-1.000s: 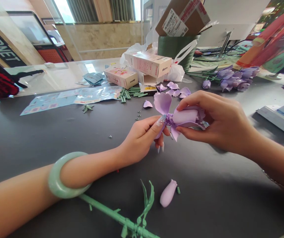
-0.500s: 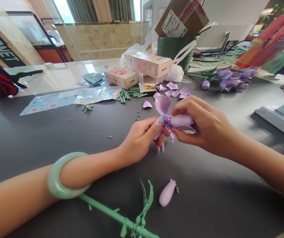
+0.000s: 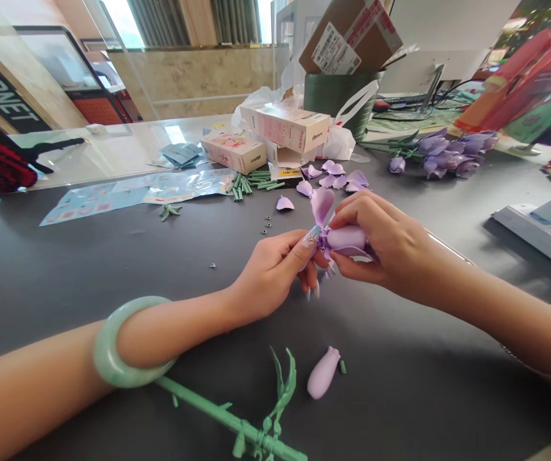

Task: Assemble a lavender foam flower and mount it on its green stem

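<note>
A lilac artificial flower head (image 3: 336, 240) is held in the air above the table (image 3: 112, 275), between both hands and a little right of centre. Its smooth, pale, rounded bud (image 3: 346, 239) lies on its side, pointing right. A collar of thin petals gathers around its base, darker purple where they bunch. One broad petal (image 3: 322, 205) stands upward, and others fold back under the bud.

The left hand (image 3: 268, 275) is nearly closed: thumb and forefinger pinch the gathered base of the flower head, while the other fingers curl below it, their long painted nails showing. The right hand (image 3: 391, 246) is closed snugly around the bud from the right, fingers over the top and thumb beneath, covering part of it. A pale green jade bangle (image 3: 122, 342) circles the left forearm.

Below the hands, a loose lilac bud (image 3: 323, 372) lies on the table near a green plastic stem (image 3: 227, 419) with leaves. Loose lilac petals (image 3: 333, 176) and short green stem pieces (image 3: 251, 182) lie farther off, near pink boxes (image 3: 285, 126). A bunch of purple artificial flowers (image 3: 443, 153) rests toward the far right.
</note>
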Demonstrator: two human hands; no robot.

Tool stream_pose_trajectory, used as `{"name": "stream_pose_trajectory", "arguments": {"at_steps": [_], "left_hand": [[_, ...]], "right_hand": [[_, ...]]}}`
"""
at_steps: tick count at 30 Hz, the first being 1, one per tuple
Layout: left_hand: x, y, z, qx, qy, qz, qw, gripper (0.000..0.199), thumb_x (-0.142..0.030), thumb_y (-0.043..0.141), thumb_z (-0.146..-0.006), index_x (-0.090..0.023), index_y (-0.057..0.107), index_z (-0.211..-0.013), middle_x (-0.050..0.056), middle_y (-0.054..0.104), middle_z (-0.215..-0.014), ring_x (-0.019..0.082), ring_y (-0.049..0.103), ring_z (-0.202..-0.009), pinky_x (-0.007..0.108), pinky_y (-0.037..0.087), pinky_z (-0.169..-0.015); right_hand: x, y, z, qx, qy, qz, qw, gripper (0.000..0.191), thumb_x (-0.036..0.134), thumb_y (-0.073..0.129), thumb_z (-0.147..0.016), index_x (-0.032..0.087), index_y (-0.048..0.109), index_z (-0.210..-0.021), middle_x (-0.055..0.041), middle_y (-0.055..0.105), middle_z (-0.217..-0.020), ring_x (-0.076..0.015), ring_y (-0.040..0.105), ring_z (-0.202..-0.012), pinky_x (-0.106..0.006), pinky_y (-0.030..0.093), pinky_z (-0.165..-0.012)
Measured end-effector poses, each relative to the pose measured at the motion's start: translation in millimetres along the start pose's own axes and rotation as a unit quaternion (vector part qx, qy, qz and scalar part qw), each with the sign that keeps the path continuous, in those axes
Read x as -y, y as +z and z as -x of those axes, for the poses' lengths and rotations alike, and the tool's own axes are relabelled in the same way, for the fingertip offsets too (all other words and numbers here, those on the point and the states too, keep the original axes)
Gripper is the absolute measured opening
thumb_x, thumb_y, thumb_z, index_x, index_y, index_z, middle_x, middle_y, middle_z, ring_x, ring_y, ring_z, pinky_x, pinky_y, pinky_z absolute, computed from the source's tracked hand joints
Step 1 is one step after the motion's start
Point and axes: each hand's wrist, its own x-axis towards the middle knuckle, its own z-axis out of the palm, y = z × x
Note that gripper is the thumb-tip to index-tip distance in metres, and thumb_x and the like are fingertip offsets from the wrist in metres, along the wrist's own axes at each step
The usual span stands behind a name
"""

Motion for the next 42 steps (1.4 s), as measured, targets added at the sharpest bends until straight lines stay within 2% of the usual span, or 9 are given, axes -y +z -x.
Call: {"name": "stream_pose_trajectory", "arguments": {"at_steps": [15, 26, 32, 42], "left_hand": [[9.0, -1.7, -3.2, 0.004, -0.019, 0.152, 0.988, 0.042, -0.051, 0.057, -0.088, -0.012, 0.059, -0.074, 0.002, 0.057, -0.064, 0.011, 0.054, -0.05, 0.024, 0.048, -0.047], [6.3, -0.9, -1.8, 0.01, -0.008, 0.154, 0.988, 0.042, -0.051, 0.06, -0.087, -0.012, 0.061, -0.074, 0.001, 0.056, -0.064, 0.01, 0.054, -0.05, 0.023, 0.048, -0.045], [7.5, -1.4, -2.6, 0.011, -0.015, 0.173, 0.985, 0.041, -0.05, 0.062, -0.086, -0.011, 0.06, -0.072, 0.001, 0.058, -0.065, 0.01, 0.055, -0.049, 0.022, 0.048, -0.045], [7.4, -2.9, -2.5, 0.028, -0.009, 0.163, 0.986, 0.04, -0.049, 0.06, -0.088, -0.01, 0.064, -0.08, 0.001, 0.059, -0.064, 0.01, 0.055, -0.048, 0.022, 0.047, -0.045]], "right_hand": [[-6.1, 0.8, -0.1, -0.03, 0.034, -0.026, 0.999, 0.016, 0.022, 0.058, -0.082, 0.02, 0.045, -0.091, -0.002, 0.056, -0.085, -0.0141, 0.05, -0.069, -0.024, 0.04, -0.06], [-3.6, 2.3, 0.6, -0.038, 0.013, -0.014, 0.999, 0.014, 0.024, 0.058, -0.085, 0.02, 0.046, -0.092, -0.003, 0.056, -0.089, -0.0143, 0.052, -0.073, -0.025, 0.043, -0.062], [-3.0, 3.8, 1.5, -0.028, 0.026, -0.031, 0.999, 0.016, 0.022, 0.059, -0.084, 0.024, 0.045, -0.092, -0.0021, 0.057, -0.088, -0.0179, 0.055, -0.076, -0.029, 0.046, -0.062], [-2.9, 3.4, 2.7, -0.024, 0.018, -0.038, 0.999, 0.017, 0.024, 0.061, -0.085, 0.021, 0.046, -0.093, -0.0029, 0.057, -0.088, -0.017, 0.055, -0.076, -0.027, 0.046, -0.062]]}}
